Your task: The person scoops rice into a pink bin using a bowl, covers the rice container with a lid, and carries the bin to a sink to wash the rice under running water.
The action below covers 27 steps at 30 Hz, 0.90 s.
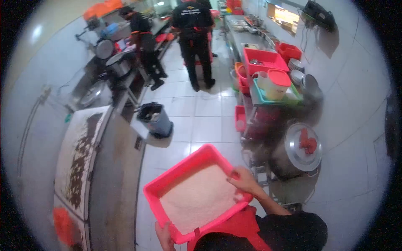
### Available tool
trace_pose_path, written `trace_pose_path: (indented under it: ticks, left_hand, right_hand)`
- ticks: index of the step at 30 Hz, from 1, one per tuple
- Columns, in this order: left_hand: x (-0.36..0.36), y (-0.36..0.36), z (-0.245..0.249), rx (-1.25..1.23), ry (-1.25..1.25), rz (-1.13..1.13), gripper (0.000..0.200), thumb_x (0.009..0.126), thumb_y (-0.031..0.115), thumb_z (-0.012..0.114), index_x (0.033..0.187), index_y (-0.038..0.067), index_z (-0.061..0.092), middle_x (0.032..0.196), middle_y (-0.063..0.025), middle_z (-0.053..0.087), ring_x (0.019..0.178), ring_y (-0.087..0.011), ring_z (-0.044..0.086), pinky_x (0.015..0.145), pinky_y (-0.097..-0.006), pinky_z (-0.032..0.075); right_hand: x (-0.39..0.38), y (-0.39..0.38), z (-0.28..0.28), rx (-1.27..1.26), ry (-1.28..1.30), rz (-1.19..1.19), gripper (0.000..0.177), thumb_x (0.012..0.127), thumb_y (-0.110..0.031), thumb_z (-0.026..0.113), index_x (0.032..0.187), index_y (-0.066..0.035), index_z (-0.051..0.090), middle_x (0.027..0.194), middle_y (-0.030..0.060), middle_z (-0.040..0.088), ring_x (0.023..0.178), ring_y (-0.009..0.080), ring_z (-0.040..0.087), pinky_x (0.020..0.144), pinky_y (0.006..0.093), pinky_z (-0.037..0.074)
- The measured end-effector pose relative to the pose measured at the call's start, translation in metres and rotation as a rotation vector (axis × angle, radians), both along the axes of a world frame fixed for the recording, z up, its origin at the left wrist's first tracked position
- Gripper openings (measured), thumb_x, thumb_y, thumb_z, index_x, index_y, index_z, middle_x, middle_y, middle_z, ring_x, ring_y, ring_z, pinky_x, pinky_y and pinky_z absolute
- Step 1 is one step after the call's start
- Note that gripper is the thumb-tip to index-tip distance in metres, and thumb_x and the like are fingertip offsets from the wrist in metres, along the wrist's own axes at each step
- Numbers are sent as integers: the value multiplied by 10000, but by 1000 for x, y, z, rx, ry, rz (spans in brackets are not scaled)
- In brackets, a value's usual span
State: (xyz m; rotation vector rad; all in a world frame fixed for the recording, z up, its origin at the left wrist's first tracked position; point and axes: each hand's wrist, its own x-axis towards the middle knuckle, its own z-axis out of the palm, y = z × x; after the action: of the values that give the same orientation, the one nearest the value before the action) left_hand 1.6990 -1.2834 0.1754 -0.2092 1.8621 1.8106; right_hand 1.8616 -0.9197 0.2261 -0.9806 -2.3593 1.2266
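We tag a pink tray (176, 169) of white rice (197, 198), held in front of the body above the floor, between the steel worktop (115, 167) and a lidded pot (302, 146). The right hand (243, 182) clamps the far rim, thumb over the edge. The left hand (164, 235) grips the near corner, mostly cut off. We judge that the opposite-corner hold keeps the load level. Two co-workers (193, 37) stand well apart.

Black bin (155, 120) mid-floor; lidded pot (302, 148) right; red crate (264, 59) beyond.
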Motion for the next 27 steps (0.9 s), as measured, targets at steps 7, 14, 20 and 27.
trace_pose_path:
  ticks: [7, 14, 20, 27]
  left_hand:
    - [-175, 102, -50, 9, 17, -57, 261, 855, -22, 551, 1111, 22, 522, 954, -86, 620, 782, -210, 631, 678, -343, 543]
    - [-375, 286, -4, 74, 40, -189, 219, 878, 26, 581, 1085, -6, 516, 954, -95, 605, 792, -181, 607, 702, -334, 523]
    - [-511, 411, 5, -112, 246, -409, 216, 887, 52, 588, 1086, 2, 520, 922, -89, 594, 756, -154, 589, 641, -316, 519]
    - [-634, 559, 2, -167, 161, -336, 243, 874, 25, 554, 1113, -12, 533, 948, -94, 598, 741, -151, 597, 612, -294, 519]
  right_hand:
    - [-156, 114, -35, 1, 79, 3, 248, 835, -229, 644, 936, -5, 603, 891, 177, 611, 864, 338, 601, 793, 414, 476]
    - [-290, 228, -7, -15, 145, -227, 200, 826, -178, 661, 883, -4, 581, 861, 137, 601, 824, 249, 591, 781, 365, 471]
    - [-371, 307, -27, -28, 180, -421, 124, 821, -89, 647, 867, -4, 569, 819, 100, 597, 825, 177, 575, 786, 320, 457]
    - [-522, 473, -43, -34, 154, -335, 152, 814, -110, 655, 866, -3, 560, 805, 120, 606, 806, 212, 589, 780, 336, 465]
